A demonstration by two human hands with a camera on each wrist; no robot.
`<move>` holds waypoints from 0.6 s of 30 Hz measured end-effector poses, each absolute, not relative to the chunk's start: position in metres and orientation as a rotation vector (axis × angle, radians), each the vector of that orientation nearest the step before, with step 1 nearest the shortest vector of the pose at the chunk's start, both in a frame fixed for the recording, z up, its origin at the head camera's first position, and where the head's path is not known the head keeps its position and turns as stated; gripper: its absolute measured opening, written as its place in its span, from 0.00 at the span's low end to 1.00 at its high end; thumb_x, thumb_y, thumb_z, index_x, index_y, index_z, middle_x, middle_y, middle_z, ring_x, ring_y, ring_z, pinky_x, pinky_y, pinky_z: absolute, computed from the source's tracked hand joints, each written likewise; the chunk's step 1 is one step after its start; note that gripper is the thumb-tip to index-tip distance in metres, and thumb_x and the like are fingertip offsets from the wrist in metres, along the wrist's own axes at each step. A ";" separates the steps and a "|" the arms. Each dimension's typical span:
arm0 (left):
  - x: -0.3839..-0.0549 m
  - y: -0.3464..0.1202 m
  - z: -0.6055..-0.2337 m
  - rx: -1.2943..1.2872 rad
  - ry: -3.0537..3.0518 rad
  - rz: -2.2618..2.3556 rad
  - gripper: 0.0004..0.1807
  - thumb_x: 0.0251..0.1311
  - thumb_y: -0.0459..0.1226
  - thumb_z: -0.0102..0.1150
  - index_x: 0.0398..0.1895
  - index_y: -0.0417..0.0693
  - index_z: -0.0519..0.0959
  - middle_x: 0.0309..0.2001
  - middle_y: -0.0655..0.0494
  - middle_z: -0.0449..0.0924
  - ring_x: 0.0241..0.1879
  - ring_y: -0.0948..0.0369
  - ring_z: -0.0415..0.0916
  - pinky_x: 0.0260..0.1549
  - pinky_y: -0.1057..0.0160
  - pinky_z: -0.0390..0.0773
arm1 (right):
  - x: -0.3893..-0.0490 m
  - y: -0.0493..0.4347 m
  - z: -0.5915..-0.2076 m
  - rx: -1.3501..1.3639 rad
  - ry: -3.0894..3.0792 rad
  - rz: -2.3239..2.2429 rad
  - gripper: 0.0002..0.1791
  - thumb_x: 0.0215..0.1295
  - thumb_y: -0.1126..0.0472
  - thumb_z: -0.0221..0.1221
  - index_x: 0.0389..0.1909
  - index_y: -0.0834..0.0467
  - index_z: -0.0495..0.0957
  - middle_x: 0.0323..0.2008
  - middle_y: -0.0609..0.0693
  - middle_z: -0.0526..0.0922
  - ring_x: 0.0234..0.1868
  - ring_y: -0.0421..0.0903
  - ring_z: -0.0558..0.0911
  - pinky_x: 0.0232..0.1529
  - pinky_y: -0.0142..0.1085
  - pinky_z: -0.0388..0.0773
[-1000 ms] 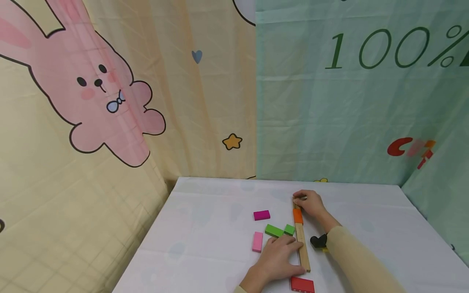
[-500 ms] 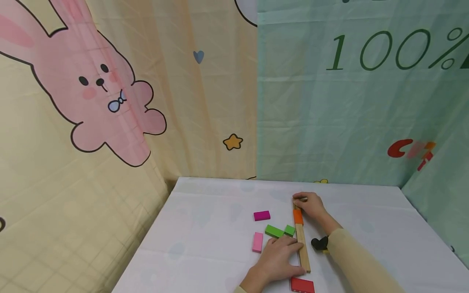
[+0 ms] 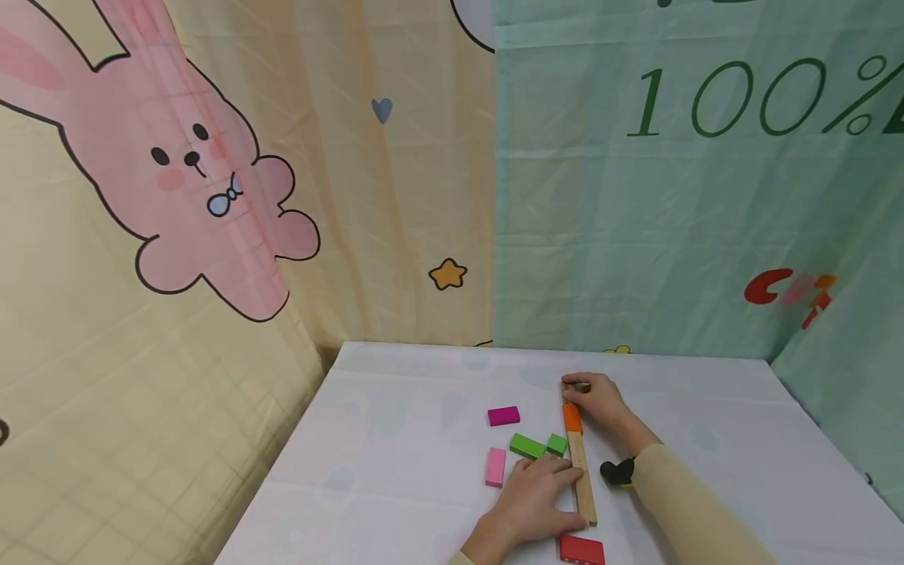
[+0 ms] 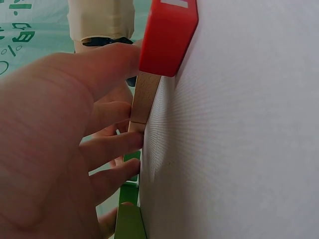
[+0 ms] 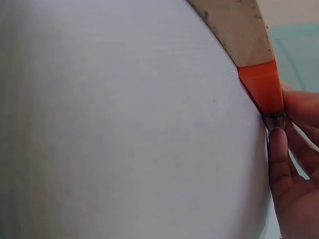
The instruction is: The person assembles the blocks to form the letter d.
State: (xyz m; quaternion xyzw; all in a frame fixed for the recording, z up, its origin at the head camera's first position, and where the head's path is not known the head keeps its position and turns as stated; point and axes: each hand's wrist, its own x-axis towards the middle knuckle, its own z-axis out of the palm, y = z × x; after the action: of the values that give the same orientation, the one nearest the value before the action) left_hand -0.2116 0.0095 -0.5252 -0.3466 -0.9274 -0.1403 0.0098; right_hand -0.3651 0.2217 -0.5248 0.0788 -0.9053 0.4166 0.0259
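Note:
A long wooden strip [image 3: 582, 480] with an orange block [image 3: 572, 417] in line near its far end lies on the white-covered table. My right hand [image 3: 596, 395] pinches the strip's far end between thumb and fingers, just beyond the orange block in the right wrist view. Along the near part of the strip, my left hand [image 3: 535, 498] rests with fingers spread, fingertips at its left side and thumb by the near end. Close to that thumb lies a red block [image 3: 582, 549]. Two green blocks [image 3: 528, 446] sit just ahead of the left fingers.
To the left lie a magenta block [image 3: 504, 416] and a pink block [image 3: 495, 467]. A black heart-shaped piece [image 3: 617, 472] shows beside the right sleeve [image 3: 695, 502]. Printed curtains [image 3: 671, 235] hang behind the table [image 3: 395, 455].
My right hand has shifted very slightly toward me at the strip's far end. The left hand and the loose blocks stay in place.

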 end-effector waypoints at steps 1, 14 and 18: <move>-0.212 0.009 -0.525 -1.084 -2.893 -0.435 0.33 0.57 0.66 0.62 0.66 0.72 0.75 0.64 0.74 0.71 0.64 0.70 0.64 0.57 0.56 0.70 | -0.366 0.222 -0.525 0.247 -2.805 1.286 0.19 0.67 0.62 0.66 0.58 0.61 0.82 0.55 0.60 0.81 0.50 0.56 0.80 0.46 0.46 0.81; -0.212 0.011 -0.523 -1.064 -2.916 -0.436 0.33 0.56 0.65 0.64 0.66 0.73 0.75 0.63 0.75 0.72 0.63 0.71 0.64 0.57 0.56 0.70 | -0.365 0.229 -0.523 0.341 -2.892 1.143 0.23 0.67 0.59 0.66 0.62 0.58 0.80 0.61 0.63 0.77 0.53 0.60 0.80 0.51 0.53 0.79; -0.211 0.011 -0.523 -1.056 -2.935 -0.440 0.33 0.57 0.65 0.64 0.67 0.73 0.74 0.64 0.74 0.71 0.65 0.69 0.63 0.59 0.54 0.69 | -0.363 0.227 -0.522 0.339 -2.906 1.121 0.23 0.67 0.60 0.66 0.62 0.58 0.79 0.62 0.63 0.77 0.54 0.61 0.80 0.52 0.54 0.78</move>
State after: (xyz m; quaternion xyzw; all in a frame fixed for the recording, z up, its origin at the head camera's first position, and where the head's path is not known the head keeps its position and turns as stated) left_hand -0.2109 0.0114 -0.5229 -0.3354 -0.9317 -0.1396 -0.0042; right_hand -0.3631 0.2270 -0.5221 0.1081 -0.9275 0.3577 0.0044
